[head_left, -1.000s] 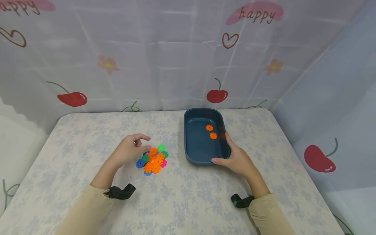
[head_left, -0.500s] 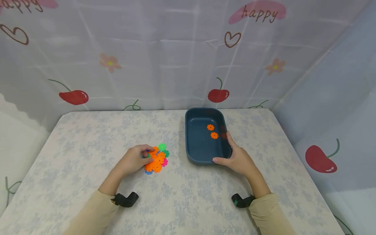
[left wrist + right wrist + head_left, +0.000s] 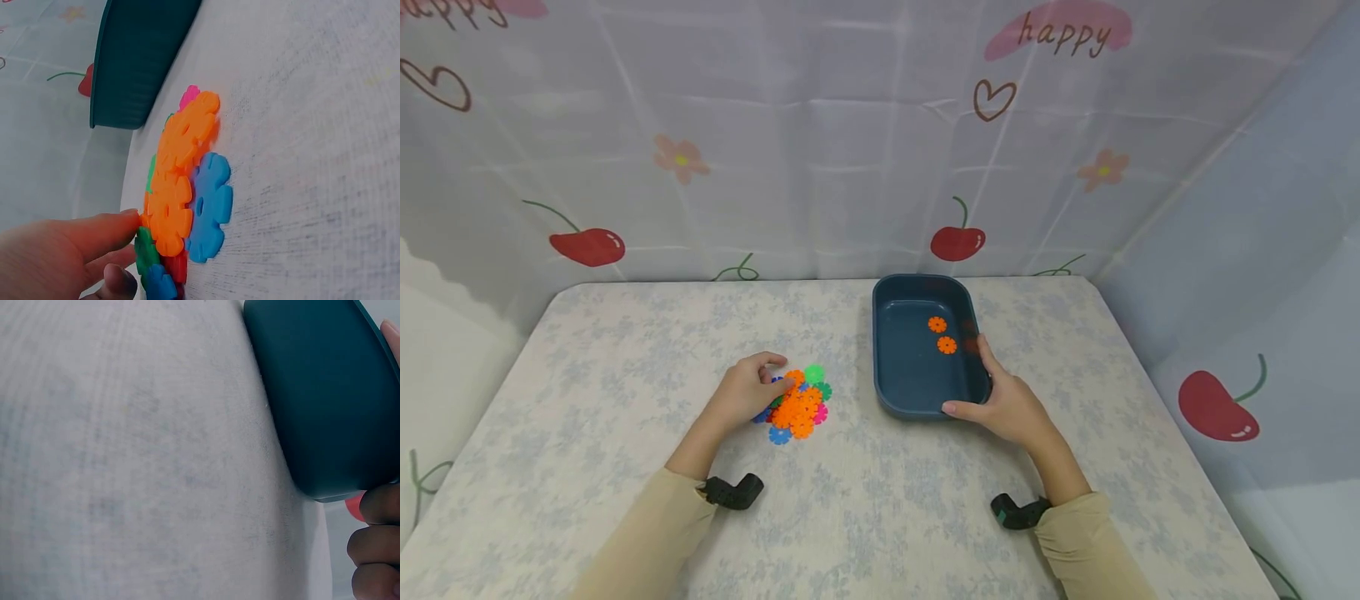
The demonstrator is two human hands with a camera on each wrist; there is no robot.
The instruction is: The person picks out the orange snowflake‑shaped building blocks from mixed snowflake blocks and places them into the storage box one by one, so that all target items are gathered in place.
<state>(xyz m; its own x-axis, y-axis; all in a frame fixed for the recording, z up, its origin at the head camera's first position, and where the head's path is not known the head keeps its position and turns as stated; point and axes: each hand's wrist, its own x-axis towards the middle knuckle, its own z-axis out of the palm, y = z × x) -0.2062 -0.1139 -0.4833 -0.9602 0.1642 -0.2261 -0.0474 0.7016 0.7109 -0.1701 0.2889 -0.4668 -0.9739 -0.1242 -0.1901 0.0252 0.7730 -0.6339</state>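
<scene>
Notched plastic snowflake discs (image 3: 797,410) lie in a loose pile left of centre, mostly orange, with blue, green, pink and red ones showing at the edges. My left hand (image 3: 747,390) is at the pile's upper left side, fingers bent and thumb tip right by an orange disc. In the left wrist view a fingertip (image 3: 131,217) meets the edge of the pile, beside a green disc (image 3: 147,250). My right hand (image 3: 1011,408) grips the near right corner of a dark blue bin (image 3: 910,367), thumb over its near rim. Two orange discs (image 3: 947,345) lie inside the bin.
A pale mottled cloth (image 3: 880,517) covers the table. Behind it hangs a white curtain (image 3: 820,183) printed with cherries, hearts and flowers. Black wrist mounts (image 3: 735,492) stick out from both forearms.
My left hand has come down to the pile and shifted slightly along its left side. A blue disc at the near edge now shows more fully. The right hand and bin stay put.
</scene>
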